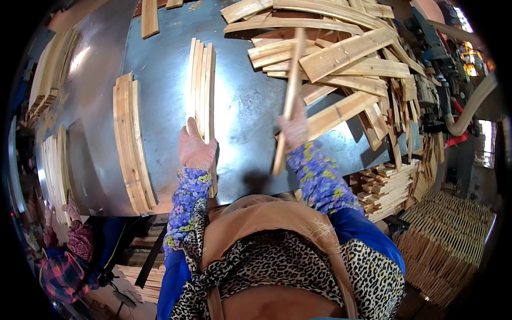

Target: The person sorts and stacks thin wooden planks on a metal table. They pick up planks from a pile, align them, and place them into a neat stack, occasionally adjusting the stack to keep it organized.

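A row of several light wooden slats (pixel 201 80) stands on edge, side by side, on the shiny metal tabletop (pixel 240 133). My gloved left hand (pixel 197 148) is closed around the near part of this row, covering a stretch of it. In my gloved right hand (pixel 294 130) is a single wooden slat (pixel 292 90), held lengthwise away from me and blurred by motion. Just beyond that hand, to the right, lies a loose heap of wooden slats (pixel 346 53), crossing at all angles. Patterned sleeves cover both my forearms.
Another group of slats (pixel 128 144) lies left of my left hand. Further left are stacked slats (pixel 50 74) and a co-worker's hand (pixel 72 208) at a bundle (pixel 55 170). Piled slats (pixel 389 186) stand below the table's right edge, near machinery with a hose (pixel 474 106).
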A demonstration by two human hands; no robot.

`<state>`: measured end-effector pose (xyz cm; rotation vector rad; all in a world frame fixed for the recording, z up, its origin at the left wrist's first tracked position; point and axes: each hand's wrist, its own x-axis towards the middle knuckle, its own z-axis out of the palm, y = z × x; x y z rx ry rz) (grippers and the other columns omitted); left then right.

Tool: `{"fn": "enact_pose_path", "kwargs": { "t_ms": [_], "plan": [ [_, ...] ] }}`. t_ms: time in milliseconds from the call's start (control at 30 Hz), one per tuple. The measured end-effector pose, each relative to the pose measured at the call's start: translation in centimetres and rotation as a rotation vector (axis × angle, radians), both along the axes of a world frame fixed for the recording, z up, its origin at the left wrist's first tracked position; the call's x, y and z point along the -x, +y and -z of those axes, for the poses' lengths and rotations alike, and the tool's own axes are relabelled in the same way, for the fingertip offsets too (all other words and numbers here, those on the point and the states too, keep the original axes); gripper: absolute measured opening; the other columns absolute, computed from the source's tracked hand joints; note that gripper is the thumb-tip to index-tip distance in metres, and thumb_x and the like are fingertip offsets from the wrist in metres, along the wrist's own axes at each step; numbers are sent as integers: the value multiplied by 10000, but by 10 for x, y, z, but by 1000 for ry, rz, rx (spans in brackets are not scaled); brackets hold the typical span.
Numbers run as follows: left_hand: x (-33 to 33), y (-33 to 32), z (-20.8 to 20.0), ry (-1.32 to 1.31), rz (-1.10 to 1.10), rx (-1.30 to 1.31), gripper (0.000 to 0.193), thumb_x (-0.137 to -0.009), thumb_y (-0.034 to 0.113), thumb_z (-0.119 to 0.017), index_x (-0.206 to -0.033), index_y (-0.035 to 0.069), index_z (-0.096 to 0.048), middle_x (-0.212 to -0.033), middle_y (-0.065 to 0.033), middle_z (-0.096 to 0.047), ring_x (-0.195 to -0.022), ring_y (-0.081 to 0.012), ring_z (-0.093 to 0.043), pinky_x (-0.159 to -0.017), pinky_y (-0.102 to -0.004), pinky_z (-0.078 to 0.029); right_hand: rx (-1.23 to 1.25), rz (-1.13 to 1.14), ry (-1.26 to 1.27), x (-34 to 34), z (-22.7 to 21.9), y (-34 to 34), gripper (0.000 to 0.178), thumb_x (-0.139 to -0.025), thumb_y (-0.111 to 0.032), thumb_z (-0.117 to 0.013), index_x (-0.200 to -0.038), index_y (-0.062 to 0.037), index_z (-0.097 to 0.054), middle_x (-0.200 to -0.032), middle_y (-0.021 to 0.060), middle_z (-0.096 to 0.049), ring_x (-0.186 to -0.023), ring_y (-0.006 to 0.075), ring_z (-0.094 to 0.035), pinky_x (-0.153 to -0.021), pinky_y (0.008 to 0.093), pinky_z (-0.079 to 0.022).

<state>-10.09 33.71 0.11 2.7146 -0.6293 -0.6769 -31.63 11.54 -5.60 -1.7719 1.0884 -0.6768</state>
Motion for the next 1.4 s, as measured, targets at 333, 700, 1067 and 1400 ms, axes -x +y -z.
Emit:
{"fn": "enact_pose_path", "kwargs": {
  "t_ms": [333, 700, 1067, 1400],
  "plan": [
    [32, 15, 1, -125, 47, -181, 1094, -830, 465, -860, -1697, 36, -349, -1716, -323, -322, -1499, -522, -445, -1226, -548, -435, 815, -821, 395, -151, -34, -61, 226, -911, -69, -615, -1114, -60, -713, -1031, 152, -742, -1015, 338, -723, -898, 506, -586],
    [-53, 63, -10, 1006, -476, 969, 1065, -830, 402, -865, -1685, -12, -386, -1513, -244, -607, -1394, -391, -616, -1208, -483, -500, 513, -811, 1099, -210, -105, -270, 538, -993, -315, -682, -1502, -144, -646, -1185, 195, -799, -1107, 351, -768, -1001, 467, -601],
    [-25, 61, 65, 1016, -1062, 1318, 575, -1089, 222, -695, -1570, -50, -536, -1432, -204, -715, -1255, -315, -734, -1079, -433, -618, -506, -837, 202, -137, 26, 96, 816, -1058, -466, -633, -1703, -81, -316, -1380, 302, -707, -1266, 473, -685, -1111, 510, -531],
    [-58, 162, 27, 396, -764, 735, 751, -1056, 333, -705, -1639, -57, -436, -1418, -256, -714, -1279, -336, -713, -1095, -436, -565, -318, -978, 600, -186, -25, 198, 935, -1004, -474, -671, -1726, -78, -226, -1446, 298, -682, -1311, 464, -684, -1109, 506, -543]
  ]
}}
